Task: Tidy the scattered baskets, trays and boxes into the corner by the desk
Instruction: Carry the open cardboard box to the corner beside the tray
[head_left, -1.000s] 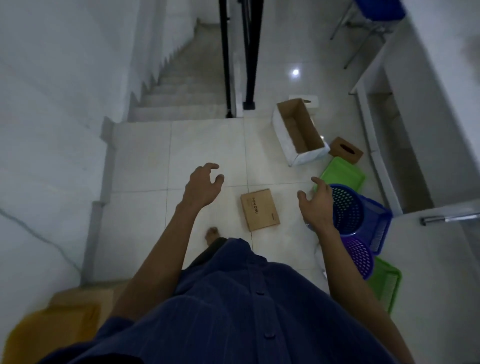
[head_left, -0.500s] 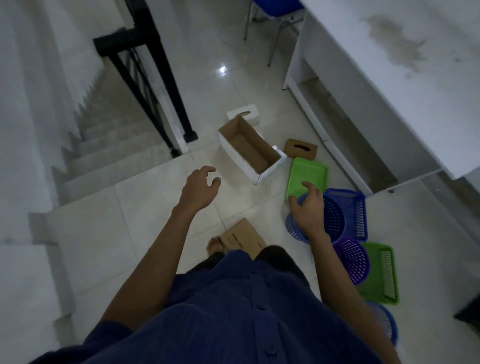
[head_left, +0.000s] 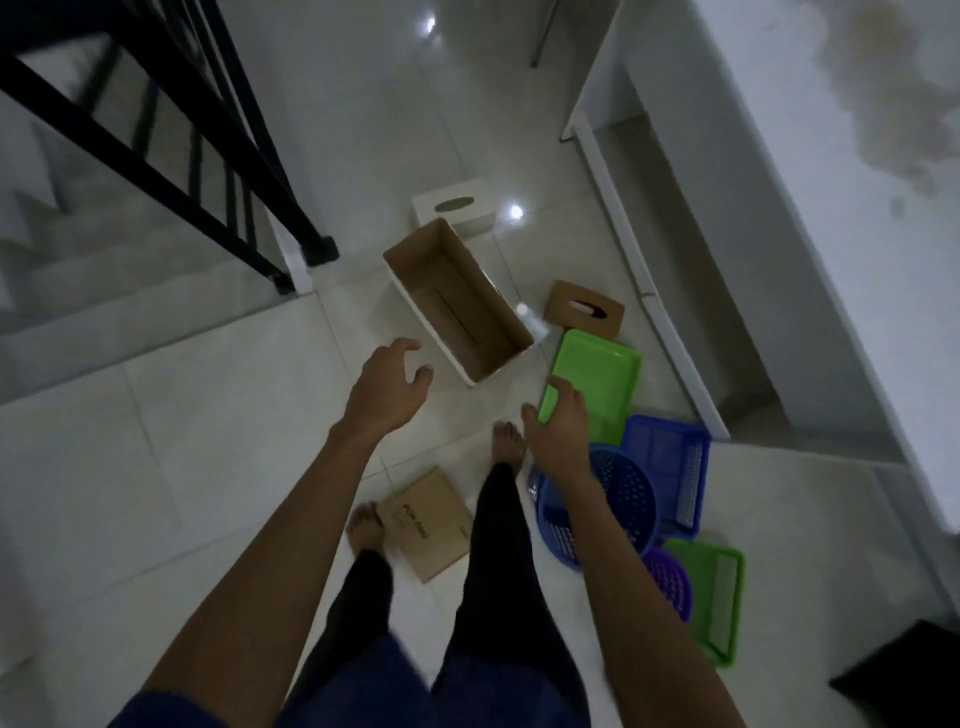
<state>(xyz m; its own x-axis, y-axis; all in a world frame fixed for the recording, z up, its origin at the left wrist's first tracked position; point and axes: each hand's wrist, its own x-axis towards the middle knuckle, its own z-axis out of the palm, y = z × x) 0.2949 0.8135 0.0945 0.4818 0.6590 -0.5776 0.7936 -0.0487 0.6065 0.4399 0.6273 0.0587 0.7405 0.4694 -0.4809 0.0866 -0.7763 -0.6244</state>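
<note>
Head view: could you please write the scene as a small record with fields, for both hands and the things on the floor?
left hand: free, fingers loosely curled, near the open cardboard box
right hand: at the near corner of the green tray; hold unclear
beside the desk: blue round basket, blue rectangular basket, purple basket, green basket
between the feet: flat cardboard box
farther off: brown tissue box, white tissue box
</note>
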